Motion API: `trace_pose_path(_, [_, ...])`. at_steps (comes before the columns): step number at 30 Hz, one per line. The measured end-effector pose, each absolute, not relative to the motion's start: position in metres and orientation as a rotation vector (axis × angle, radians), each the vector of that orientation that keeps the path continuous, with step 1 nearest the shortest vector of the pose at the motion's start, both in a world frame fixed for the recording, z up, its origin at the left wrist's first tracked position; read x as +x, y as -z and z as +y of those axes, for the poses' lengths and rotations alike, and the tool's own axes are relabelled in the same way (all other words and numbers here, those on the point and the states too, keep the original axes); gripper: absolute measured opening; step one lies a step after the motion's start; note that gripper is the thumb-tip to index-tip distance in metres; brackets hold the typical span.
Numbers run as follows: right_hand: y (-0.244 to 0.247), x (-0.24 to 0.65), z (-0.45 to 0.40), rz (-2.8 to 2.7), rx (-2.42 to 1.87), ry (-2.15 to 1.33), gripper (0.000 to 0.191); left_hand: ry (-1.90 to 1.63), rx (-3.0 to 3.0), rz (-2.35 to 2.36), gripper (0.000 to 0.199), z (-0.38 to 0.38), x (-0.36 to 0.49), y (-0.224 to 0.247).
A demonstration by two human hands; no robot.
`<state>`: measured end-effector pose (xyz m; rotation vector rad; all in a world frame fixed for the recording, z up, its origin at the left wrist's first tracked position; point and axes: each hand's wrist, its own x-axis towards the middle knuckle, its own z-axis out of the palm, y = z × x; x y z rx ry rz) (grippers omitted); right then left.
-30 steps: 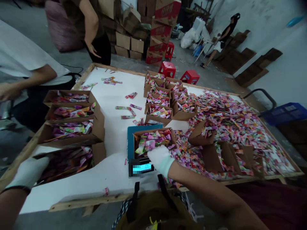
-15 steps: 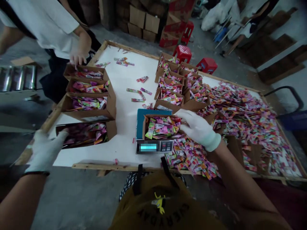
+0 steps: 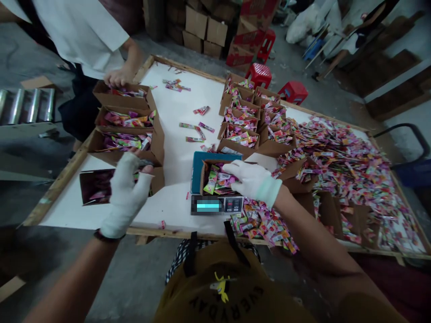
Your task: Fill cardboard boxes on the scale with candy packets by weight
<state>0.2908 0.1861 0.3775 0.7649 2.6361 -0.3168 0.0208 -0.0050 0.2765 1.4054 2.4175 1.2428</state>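
Observation:
My left hand [image 3: 127,193], in a white glove with bare fingertips, hovers over the nearest left carton [image 3: 96,186], thumb and fingers apart. Candy-like wrapped sachets partly fill that carton, and my hand hides some of it. A blue-topped digital scale [image 3: 216,156] with a lit, blurred display bears a small open cardboard box [image 3: 203,177] of colourful sachets [image 3: 215,179]. Across the right part of this box lies my right hand [image 3: 252,179], also gloved, its fingers stretched over the sachets; whether the fingertips grip any cannot be made out.
Several filled cartons [image 3: 156,139] line the table's left side, where a co-worker's hand [image 3: 119,77] rests on the farthest. More filled boxes [image 3: 240,114] stand behind the scale. A large sachet heap [image 3: 343,161] covers the right side. Loose sachets [image 3: 193,130] lie mid-table; red stools [image 3: 258,75] stand beyond.
My left hand has moved right from the near carton's left end and now hangs above it. My right hand has shifted left from the box's right edge onto the sachets.

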Motion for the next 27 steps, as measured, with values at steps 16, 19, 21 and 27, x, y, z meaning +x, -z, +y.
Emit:
trace_pose_path(16, [-0.358, 0.338, 0.226, 2.991, 0.945, 0.947, 0.043, -0.982, 1.953, 1.906, 0.084, 0.027, 0.123, -0.263])
trace_pose_path(19, [-0.384, 0.386, 0.229, 3.033, 1.144, 1.117, 0.046, -1.025, 1.868, 1.888, 0.079, 0.015, 0.109, -0.258])
trace_pose_path(21, [-0.393, 0.424, 0.23, 2.945, 1.308, 1.149, 0.049, -1.044, 1.774, 1.926, 0.075, 0.004, 0.099, -0.249])
trace_pose_path(27, [-0.385, 0.489, 0.227, 2.592, 1.61, 0.684, 0.073, -1.088, 1.395, 2.08, 0.066, -0.027, 0.074, -0.228])
